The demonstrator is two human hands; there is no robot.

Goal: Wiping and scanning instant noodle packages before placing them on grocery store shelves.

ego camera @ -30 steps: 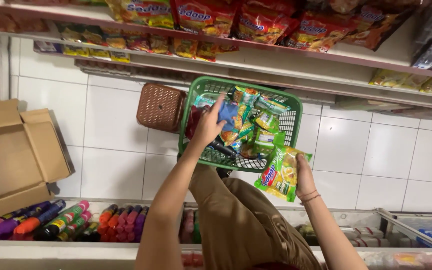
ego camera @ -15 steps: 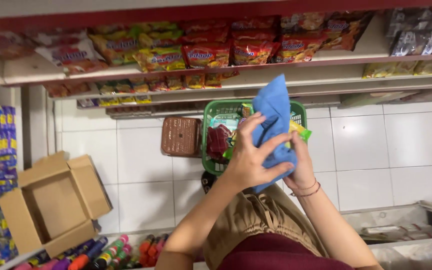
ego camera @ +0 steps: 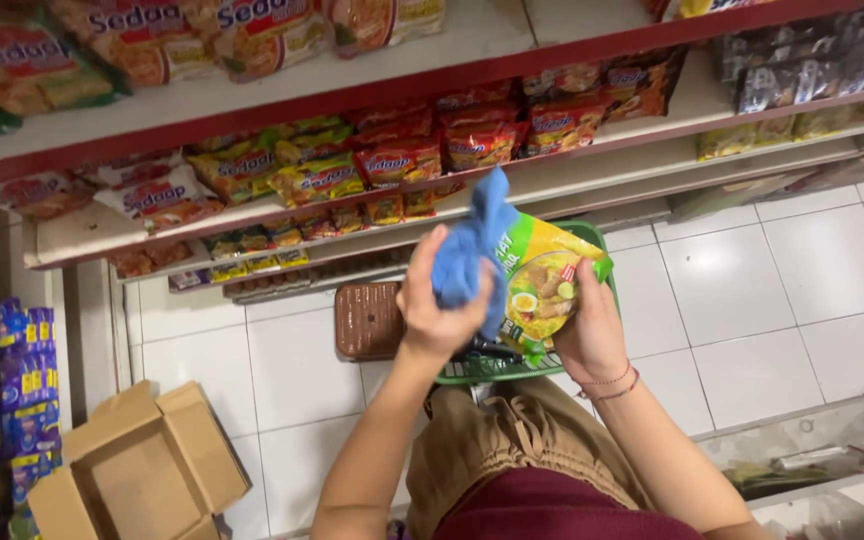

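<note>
Noodle packet (ego camera: 544, 285) upright, long axis vertical.

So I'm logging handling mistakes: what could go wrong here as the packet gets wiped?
The right hand grips the noodle packet only at one edge, so the left hand's blue cloth could push it loose. It might drop into the green basket or onto the white tiled floor.

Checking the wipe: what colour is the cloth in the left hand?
Blue. The cloth in the left hand shows best in the head view.
</note>
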